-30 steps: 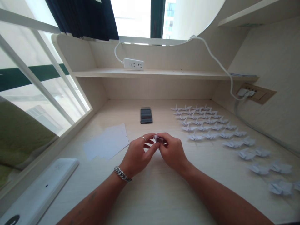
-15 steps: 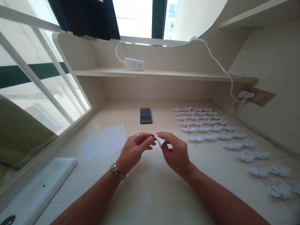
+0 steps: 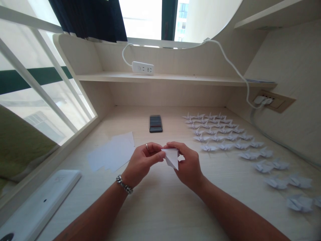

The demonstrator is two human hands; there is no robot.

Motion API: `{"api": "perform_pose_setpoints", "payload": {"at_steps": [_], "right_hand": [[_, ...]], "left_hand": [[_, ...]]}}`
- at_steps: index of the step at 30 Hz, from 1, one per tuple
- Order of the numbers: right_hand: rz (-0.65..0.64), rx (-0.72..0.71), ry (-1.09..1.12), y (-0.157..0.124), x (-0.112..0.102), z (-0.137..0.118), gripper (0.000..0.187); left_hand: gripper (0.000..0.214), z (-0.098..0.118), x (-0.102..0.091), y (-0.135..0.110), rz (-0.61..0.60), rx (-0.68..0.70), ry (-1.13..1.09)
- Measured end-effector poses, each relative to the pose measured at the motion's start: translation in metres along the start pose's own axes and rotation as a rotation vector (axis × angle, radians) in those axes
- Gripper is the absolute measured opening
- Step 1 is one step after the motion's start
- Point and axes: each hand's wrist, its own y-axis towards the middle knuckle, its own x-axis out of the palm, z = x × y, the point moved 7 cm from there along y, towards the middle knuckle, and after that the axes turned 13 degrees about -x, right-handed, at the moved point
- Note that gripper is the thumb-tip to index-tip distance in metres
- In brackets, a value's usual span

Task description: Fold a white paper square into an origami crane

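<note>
Between my two hands, above the desk, is a small folded piece of white paper with a pointed lower corner. My left hand, wearing a ring and a chain bracelet, pinches its left corner between thumb and fingers. On the other side my right hand grips the paper's right edge, its index finger along the top and its thumb partly hidden behind the paper. Rows of folded white paper cranes stand to the right of my hands. Several flat white paper sheets lie fanned out on the left.
A dark phone lies beyond my hands on the desk. A white power strip rests on the shelf above. Its cable runs to a wall socket at right. A long white object lies along the left edge.
The folded paper has turned in my fingers, so a broader face now shows. My left thumb and fingers have closed on its left corner.
</note>
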Motion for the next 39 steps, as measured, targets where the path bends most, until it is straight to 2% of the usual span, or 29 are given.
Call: {"api": "perform_pose_setpoints", "payload": {"at_steps": [10, 18, 26, 33, 39], "right_hand": [[-0.044, 0.247, 0.179, -0.004, 0.007, 0.02, 0.028], [-0.044, 0.41, 0.403, -0.007, 0.014, 0.034, 0.027], [-0.096, 0.374, 0.297, -0.006, 0.012, 0.032, 0.028], [-0.117, 0.427, 0.421, -0.006, 0.016, 0.037, 0.031], [-0.147, 0.434, 0.361, -0.007, 0.015, 0.04, 0.034]], "left_hand": [[0.024, -0.002, 0.0, 0.0, 0.004, -0.021, 0.087], [0.023, -0.001, -0.008, 0.002, 0.08, -0.03, 0.038], [0.027, 0.0, 0.004, 0.001, -0.007, -0.035, 0.154], [0.025, -0.002, -0.006, 0.002, 0.09, -0.052, 0.125], [0.026, -0.005, 0.0, 0.004, 0.015, -0.054, 0.167]]}}
